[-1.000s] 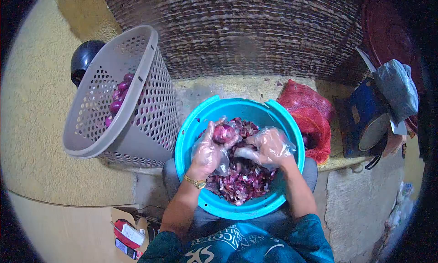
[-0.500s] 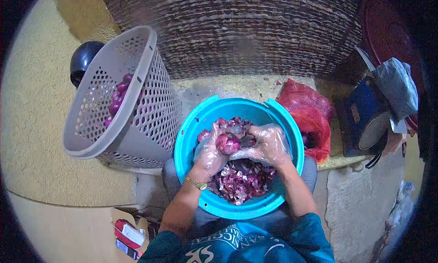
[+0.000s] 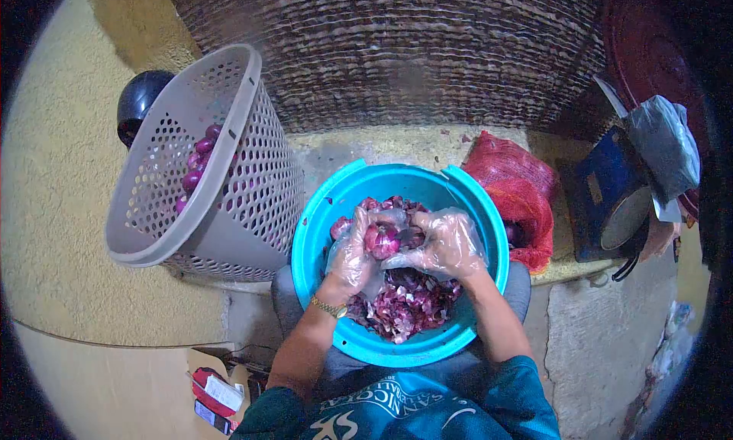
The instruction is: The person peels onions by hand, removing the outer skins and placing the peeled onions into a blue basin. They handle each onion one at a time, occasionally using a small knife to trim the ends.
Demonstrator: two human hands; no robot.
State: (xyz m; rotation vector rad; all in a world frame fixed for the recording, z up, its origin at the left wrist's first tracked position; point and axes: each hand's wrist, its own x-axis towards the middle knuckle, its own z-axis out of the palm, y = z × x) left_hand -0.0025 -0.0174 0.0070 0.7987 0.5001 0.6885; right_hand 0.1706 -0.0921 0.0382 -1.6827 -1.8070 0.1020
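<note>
A shiny red onion [image 3: 382,241] rests in my left hand [image 3: 351,258], which wears a clear plastic glove and is closed about it. My right hand [image 3: 450,245], gloved the same way, has its thumb and fingers curled round a dark purple, roundish onion piece [image 3: 413,238] beside that onion. Whether this piece is a whole onion or loose skin is not clear. Both hands are inside a turquoise basin [image 3: 301,238] held on my lap. Beneath them lies a heap of papery onion skins [image 3: 405,306], with more onions partly hidden behind the fingers.
A grey perforated basket [image 3: 267,188] leans at the left, with several red onions [image 3: 195,173] inside. Right of the basin lies a red mesh sack [image 3: 511,173]. Farther right stand a blue box-like object [image 3: 603,188] and a grey plastic bag [image 3: 664,146]. A ridged wall [image 3: 405,58] rises behind.
The onion in my left hand has turned slightly and shows more of its shiny purple side. Both hands stay in nearly the same place over the basin.
</note>
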